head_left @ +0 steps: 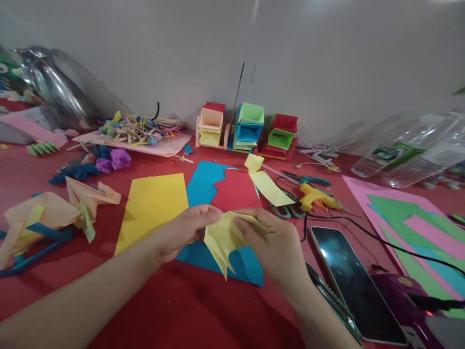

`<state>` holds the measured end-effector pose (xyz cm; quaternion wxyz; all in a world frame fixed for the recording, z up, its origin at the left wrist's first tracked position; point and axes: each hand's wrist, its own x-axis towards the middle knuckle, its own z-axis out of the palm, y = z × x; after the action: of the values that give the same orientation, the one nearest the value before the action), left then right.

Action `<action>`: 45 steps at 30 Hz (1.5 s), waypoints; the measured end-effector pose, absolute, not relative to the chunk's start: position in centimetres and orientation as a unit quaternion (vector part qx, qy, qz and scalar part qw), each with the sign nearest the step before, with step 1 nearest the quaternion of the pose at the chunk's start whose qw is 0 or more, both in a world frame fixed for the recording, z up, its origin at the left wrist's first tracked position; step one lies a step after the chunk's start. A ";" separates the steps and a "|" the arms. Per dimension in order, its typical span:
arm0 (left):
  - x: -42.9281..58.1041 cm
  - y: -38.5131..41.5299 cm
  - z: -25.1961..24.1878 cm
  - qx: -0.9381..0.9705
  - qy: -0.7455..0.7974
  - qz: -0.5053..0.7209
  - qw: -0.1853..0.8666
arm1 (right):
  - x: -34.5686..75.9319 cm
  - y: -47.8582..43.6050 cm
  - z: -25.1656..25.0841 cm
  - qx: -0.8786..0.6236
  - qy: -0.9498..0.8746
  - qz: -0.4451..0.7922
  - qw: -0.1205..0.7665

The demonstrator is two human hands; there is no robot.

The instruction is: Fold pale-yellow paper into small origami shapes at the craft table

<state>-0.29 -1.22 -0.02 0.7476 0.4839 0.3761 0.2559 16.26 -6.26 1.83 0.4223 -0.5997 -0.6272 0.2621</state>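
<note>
Between my two hands is a folded piece of pale yellow paper, its pointed corners hanging down. My left hand pinches its upper left edge with thumb and fingers. On the other side my right hand grips the paper's right part, thumb on top, fingers behind. Beneath the hands lie a blue sheet, a red sheet and, to the left, a yellow sheet. A pale yellow strip lies just beyond my right hand.
Folded-paper boxes stand by the wall. A yellow glue gun, scissors and a phone lie right, near plastic bottles. Crumpled peach paper and a sheet of craft sticks are left, before a metal jug.
</note>
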 end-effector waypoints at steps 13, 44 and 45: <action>0.3 -1.1 -0.5 0.312 0.410 0.354 0.781 | 16.7 -5.9 1.4 -0.558 -0.642 -0.042 0.524; 0.4 -1.8 -0.6 0.512 0.214 0.319 0.768 | 16.7 -5.6 1.1 -0.553 -0.719 0.063 0.417; 0.4 -1.8 -0.6 0.523 0.220 0.317 0.760 | 16.8 -5.6 1.1 -0.542 -0.729 0.060 0.415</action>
<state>0.40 -1.77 -0.64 0.7602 0.5230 0.2201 0.3165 16.76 -5.56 1.08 0.4145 -0.5419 -0.7286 0.0603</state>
